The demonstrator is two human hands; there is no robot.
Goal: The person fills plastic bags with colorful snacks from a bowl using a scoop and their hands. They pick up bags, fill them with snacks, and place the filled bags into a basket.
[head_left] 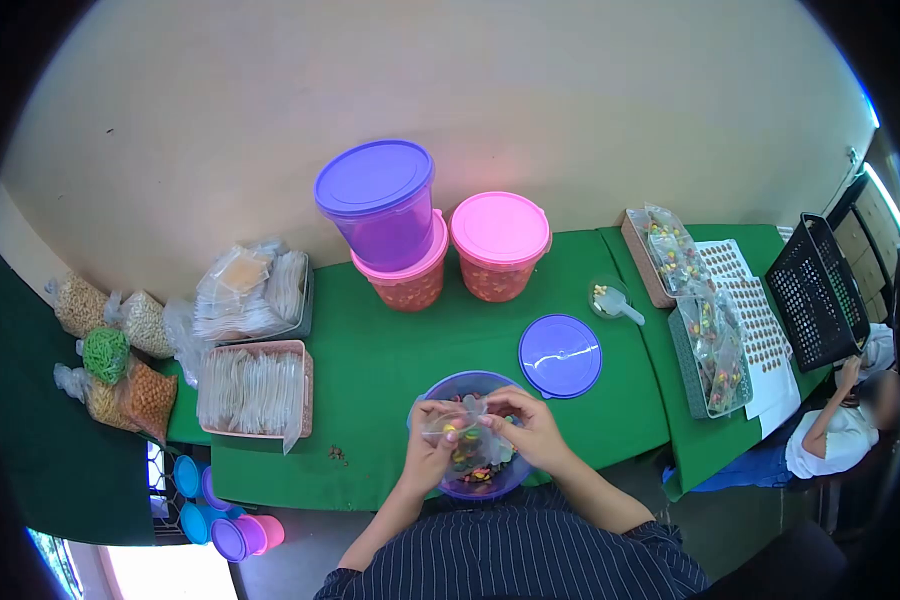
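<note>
Between my two hands is a small clear plastic bag with colourful pieces in it point(464, 452). My left hand point(430, 445) grips the bag's left side, fingers closed. On the other side, my right hand point(523, 428) pinches the bag near its top edge. Right below both hands stands an uncovered purple tub point(510, 486), holding dark and colourful pieces. A round purple lid point(560, 356) lies on the green cloth to the right of the tub. What exactly the small pieces are is too small to tell.
Lidded tubs point(500, 245) stand against the wall, one purple tub point(378, 200) stacked. Baskets of flat packets point(255, 390) and bulk bags point(150, 395) are left. Right are a scoop in a bowl point(618, 303), filled-bag baskets point(712, 350), a sticker sheet point(748, 300), a black crate point(818, 290) and another person point(830, 440).
</note>
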